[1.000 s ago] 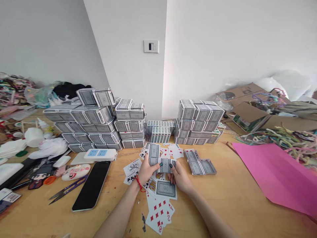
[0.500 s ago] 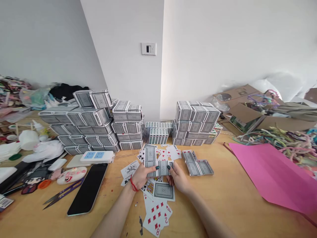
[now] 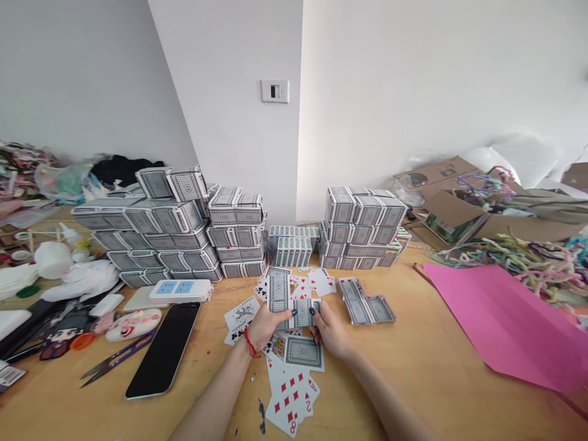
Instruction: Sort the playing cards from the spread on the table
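Observation:
Between my two hands is an L-shaped piece of folded playing cards (image 3: 279, 288) with grey patterned backs. My left hand (image 3: 266, 324), a red string on its wrist, is closed on the piece's lower left, thumb on top. My right hand (image 3: 331, 326) grips the short right end between thumb and fingers; its fingertips are partly hidden beneath. Loose playing cards (image 3: 290, 398) lie under and in front of the hands, some face up, with one face-down card (image 3: 304, 353) just below the piece. A similar L-shaped card piece (image 3: 365, 303) rests on the table to the right.
Stacked blocks of folded cards (image 3: 165, 226) stand at the back left, more blocks (image 3: 362, 226) at the back right, and card packs (image 3: 294, 248) between them. A phone (image 3: 164, 349), thread snips (image 3: 119, 358) and a power strip (image 3: 180, 290) lie left. Pink paper (image 3: 505, 324) lies right.
Hardly anything differs. Both hands keep their hold on the L-shaped piece, and the left wrist has shifted very slightly to the right.

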Demonstrator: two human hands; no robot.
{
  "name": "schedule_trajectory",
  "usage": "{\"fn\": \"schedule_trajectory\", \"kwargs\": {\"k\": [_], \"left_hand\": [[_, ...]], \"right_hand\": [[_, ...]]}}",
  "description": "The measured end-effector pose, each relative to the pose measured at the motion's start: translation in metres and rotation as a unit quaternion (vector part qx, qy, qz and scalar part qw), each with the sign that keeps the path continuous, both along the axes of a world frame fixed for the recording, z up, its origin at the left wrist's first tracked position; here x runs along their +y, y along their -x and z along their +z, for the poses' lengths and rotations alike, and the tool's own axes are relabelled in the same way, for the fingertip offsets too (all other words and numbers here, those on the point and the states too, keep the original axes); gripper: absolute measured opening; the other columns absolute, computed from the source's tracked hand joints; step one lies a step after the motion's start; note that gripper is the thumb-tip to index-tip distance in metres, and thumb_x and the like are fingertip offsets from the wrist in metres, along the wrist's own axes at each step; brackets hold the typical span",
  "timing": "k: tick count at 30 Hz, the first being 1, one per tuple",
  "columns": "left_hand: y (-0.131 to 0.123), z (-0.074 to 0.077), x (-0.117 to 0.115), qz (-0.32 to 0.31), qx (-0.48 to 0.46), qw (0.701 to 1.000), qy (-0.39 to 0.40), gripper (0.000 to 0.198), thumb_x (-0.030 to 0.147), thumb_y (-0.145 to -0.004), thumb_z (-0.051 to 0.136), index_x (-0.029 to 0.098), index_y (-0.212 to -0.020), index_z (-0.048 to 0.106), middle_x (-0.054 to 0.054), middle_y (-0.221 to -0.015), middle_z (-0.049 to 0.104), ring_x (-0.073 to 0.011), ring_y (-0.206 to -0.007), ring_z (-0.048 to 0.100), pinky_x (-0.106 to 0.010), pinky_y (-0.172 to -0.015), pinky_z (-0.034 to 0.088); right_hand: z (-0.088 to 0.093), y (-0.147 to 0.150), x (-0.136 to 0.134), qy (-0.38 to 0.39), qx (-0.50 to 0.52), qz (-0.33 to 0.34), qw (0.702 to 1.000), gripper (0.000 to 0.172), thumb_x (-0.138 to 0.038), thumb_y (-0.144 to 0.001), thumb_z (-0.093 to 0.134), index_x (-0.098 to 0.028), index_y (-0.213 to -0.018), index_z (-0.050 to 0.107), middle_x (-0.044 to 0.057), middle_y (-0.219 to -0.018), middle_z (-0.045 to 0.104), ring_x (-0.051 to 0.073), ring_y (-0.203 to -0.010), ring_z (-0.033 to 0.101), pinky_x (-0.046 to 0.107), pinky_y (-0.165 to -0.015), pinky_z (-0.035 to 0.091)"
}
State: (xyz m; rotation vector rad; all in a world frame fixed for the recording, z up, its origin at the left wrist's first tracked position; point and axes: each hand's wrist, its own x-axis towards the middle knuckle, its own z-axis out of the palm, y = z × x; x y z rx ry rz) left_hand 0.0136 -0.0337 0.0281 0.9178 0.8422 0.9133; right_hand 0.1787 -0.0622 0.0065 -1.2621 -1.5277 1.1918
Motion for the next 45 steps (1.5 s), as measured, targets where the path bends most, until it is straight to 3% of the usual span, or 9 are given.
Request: {"fn": "schedule_trajectory", "kwargs": {"k": [24, 30, 33, 36, 38, 40, 42, 45], "left_hand": [[-0.001, 0.000, -0.002, 0.006, 0.015, 1.000, -0.007, 0.044, 0.023, -0.058, 0.070, 0.016, -0.100, 0.060, -0.007, -0.095, 0.067, -0.0238, -0.086, 0.061, -0.037, -0.075, 0.050], [-0.002, -0.002, 0.001, 0.017, 0.020, 0.999, -0.023, 0.047, 0.024, -0.055, 0.072, 0.015, -0.099, 0.060, -0.009, -0.094, 0.067, -0.0251, -0.089, 0.060, -0.040, -0.081, 0.047], [-0.005, -0.002, 0.000, 0.026, 0.030, 0.999, -0.030, 0.047, 0.024, -0.055, 0.073, 0.015, -0.099, 0.060, -0.009, -0.094, 0.067, -0.0255, -0.092, 0.059, -0.039, -0.080, 0.048], [-0.010, -0.003, -0.002, 0.047, 0.021, 0.999, -0.001, 0.043, 0.027, -0.058, 0.070, 0.016, -0.097, 0.060, -0.008, -0.094, 0.066, -0.0262, -0.086, 0.061, -0.041, -0.072, 0.051], [-0.012, -0.004, -0.002, 0.094, 0.004, 0.995, -0.013, 0.041, 0.027, -0.058, 0.070, 0.016, -0.097, 0.060, -0.007, -0.093, 0.067, -0.0260, -0.088, 0.061, -0.042, -0.075, 0.050], [-0.013, -0.005, -0.001, 0.146, -0.002, 0.988, -0.047, 0.041, 0.026, -0.059, 0.069, 0.016, -0.098, 0.060, -0.007, -0.094, 0.067, -0.0251, -0.094, 0.058, -0.040, -0.083, 0.046], [-0.014, -0.005, 0.001, 0.175, 0.017, 0.981, -0.080, 0.038, 0.026, -0.060, 0.067, 0.015, -0.096, 0.061, -0.007, -0.096, 0.066, -0.0244, -0.097, 0.057, -0.038, -0.087, 0.043], [-0.014, -0.006, 0.001, 0.178, 0.079, 0.972, -0.132, 0.031, 0.026, -0.062, 0.065, 0.014, -0.091, 0.063, -0.008, -0.096, 0.066, -0.0239, -0.095, 0.058, -0.037, -0.087, 0.042]], "right_hand": [[0.001, -0.001, -0.001, 0.017, 0.000, 0.005, 1.000, 0.022, -0.039, -0.085, 0.029, -0.023, -0.070, 0.029, -0.007, -0.054, 0.039, 0.008, -0.039, 0.037, 0.021, -0.038, 0.033], [-0.003, -0.001, 0.001, 0.027, 0.025, -0.008, 0.999, 0.025, -0.044, -0.083, 0.032, -0.023, -0.070, 0.030, -0.008, -0.053, 0.039, 0.007, -0.037, 0.036, 0.019, -0.035, 0.032], [-0.005, -0.003, 0.003, 0.039, 0.056, -0.002, 0.998, 0.026, -0.047, -0.082, 0.032, -0.023, -0.074, 0.032, -0.009, -0.050, 0.041, 0.008, -0.034, 0.040, 0.019, -0.032, 0.032], [-0.007, -0.004, 0.004, 0.041, 0.077, -0.026, 0.996, 0.028, -0.048, -0.084, 0.025, -0.023, -0.088, 0.036, -0.006, -0.051, 0.049, 0.012, -0.037, 0.050, 0.023, -0.035, 0.040], [-0.007, -0.004, 0.004, -0.009, 0.046, -0.093, 0.995, 0.031, -0.045, -0.085, 0.024, -0.021, -0.097, 0.040, 0.000, -0.061, 0.058, 0.016, -0.048, 0.058, 0.030, -0.045, 0.048], [-0.007, -0.002, 0.002, -0.115, -0.031, -0.173, 0.978, 0.031, -0.038, -0.085, 0.029, -0.020, -0.103, 0.046, 0.008, -0.084, 0.063, 0.020, -0.075, 0.062, 0.036, -0.066, 0.051], [-0.007, 0.002, -0.002, -0.230, -0.119, -0.224, 0.940, 0.031, -0.030, -0.083, 0.035, -0.019, -0.108, 0.050, 0.011, -0.108, 0.057, 0.023, -0.102, 0.052, 0.041, -0.087, 0.043], [-0.011, 0.014, -0.008, -0.298, -0.185, -0.231, 0.908, 0.038, -0.021, -0.081, 0.037, -0.016, -0.118, 0.046, 0.012, -0.119, 0.051, 0.023, -0.113, 0.044, 0.042, -0.094, 0.038]]}}
